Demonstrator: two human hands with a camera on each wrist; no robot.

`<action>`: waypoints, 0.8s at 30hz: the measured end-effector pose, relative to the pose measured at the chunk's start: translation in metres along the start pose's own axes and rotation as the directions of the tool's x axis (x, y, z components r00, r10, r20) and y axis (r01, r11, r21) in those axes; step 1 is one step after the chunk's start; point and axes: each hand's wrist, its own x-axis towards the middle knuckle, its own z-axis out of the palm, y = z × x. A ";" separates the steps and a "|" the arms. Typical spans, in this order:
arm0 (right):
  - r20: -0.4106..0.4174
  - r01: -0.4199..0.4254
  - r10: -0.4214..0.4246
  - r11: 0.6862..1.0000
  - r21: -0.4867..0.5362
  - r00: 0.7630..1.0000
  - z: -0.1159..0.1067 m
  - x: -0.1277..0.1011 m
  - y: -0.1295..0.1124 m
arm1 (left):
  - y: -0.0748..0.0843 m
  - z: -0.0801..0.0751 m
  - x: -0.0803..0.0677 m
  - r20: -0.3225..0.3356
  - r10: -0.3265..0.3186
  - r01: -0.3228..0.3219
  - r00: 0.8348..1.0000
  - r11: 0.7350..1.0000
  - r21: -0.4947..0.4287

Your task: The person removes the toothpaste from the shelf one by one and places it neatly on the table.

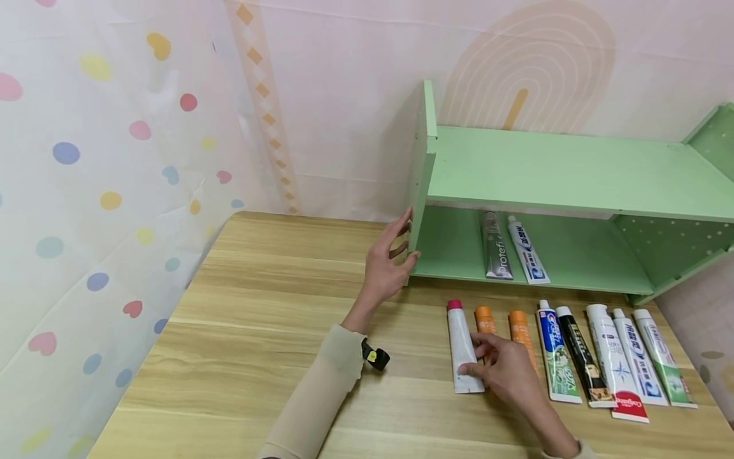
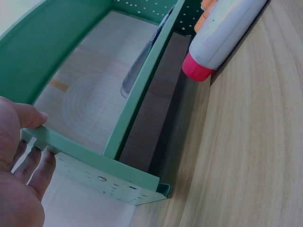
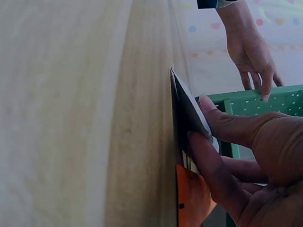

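Observation:
A white toothpaste tube with a red cap [image 1: 461,352] lies at the left end of a row of tubes. My right hand [image 1: 504,373] pinches its flat lower end between thumb and fingers. In the right wrist view that end of the white tube [image 3: 191,106] looks tilted up off the table. My left hand [image 1: 390,255] holds the left side panel of a green shelf [image 1: 421,191]. Seen from the left wrist, the thumb lies over the edge of the green panel [image 2: 85,153], with the fingers on its outer face.
Beside the white tube lie two orange-capped tubes [image 1: 518,331], a blue-green tube [image 1: 556,357], a black tube [image 1: 582,357] and several white ones. On the lower shelf stand a grey tube [image 1: 496,248] and a blue-white tube [image 1: 527,252]. A patterned cloth [image 1: 332,115] hangs behind.

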 end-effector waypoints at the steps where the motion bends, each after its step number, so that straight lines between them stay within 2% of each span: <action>1: -0.003 0.005 -0.005 1.000 -0.017 1.000 0.000 0.000 0.000 | 0.000 0.000 0.000 0.000 0.002 -0.002 1.000 1.000 0.001; 6: 0.008 -0.006 0.006 0.998 -0.055 1.000 -0.002 -0.002 0.000 | -0.001 0.000 0.000 -0.001 0.008 -0.008 1.000 1.000 -0.005; 14: 0.036 -0.040 0.041 0.999 -0.021 0.999 -0.004 -0.002 0.002 | 0.003 0.001 0.000 -0.008 -0.003 0.003 1.000 1.000 -0.024; 19: 0.010 -0.011 0.011 0.999 -0.034 1.000 -0.010 0.001 0.005 | 0.003 0.000 -0.001 -0.001 -0.011 0.011 1.000 1.000 -0.008; 24: -0.040 0.058 -0.058 0.998 -0.023 0.997 -0.016 0.003 0.008 | 0.001 0.000 0.000 0.005 -0.006 0.006 1.000 1.000 0.001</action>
